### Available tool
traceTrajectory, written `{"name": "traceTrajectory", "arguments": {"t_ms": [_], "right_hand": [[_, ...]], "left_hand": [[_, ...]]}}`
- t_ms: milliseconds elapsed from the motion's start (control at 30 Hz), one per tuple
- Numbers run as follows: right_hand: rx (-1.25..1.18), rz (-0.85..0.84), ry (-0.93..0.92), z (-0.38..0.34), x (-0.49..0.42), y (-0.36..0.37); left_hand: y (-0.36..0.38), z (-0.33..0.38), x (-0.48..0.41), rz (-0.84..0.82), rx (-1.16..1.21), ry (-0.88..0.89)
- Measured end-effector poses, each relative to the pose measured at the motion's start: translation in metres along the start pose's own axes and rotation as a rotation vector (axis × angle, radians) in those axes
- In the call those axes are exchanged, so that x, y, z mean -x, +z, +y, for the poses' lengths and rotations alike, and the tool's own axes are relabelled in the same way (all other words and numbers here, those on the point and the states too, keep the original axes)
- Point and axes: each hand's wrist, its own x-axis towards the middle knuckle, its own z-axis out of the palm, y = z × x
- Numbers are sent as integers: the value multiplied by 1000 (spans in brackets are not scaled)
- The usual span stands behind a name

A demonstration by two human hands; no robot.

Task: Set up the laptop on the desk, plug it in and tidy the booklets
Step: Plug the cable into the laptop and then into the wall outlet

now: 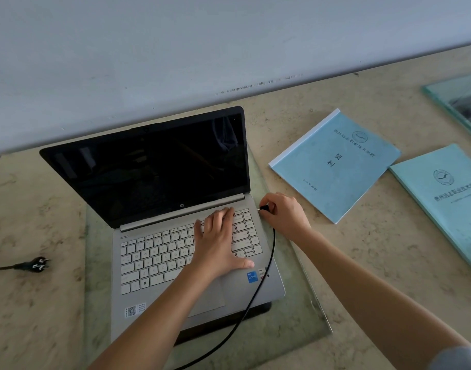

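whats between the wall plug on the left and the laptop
Nothing: in the head view only bare desk top and the edge of the glass mat separate the wall plug from the laptop.

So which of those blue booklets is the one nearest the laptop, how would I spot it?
Start at the open laptop in the middle of the desk and look just to its right, past the right hand. The nearer booklet lies flat there, tilted. Unlike the other booklet cut off at the picture's edge, it has a white strip along its spine.
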Motion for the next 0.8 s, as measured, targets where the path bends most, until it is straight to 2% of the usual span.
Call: {"name": "traceTrajectory", "arguments": {"t_ms": [800], "right_hand": [[34,64,-7,2,-7,-6]], "left_hand": [[2,-2,0,20,18,4]]}}
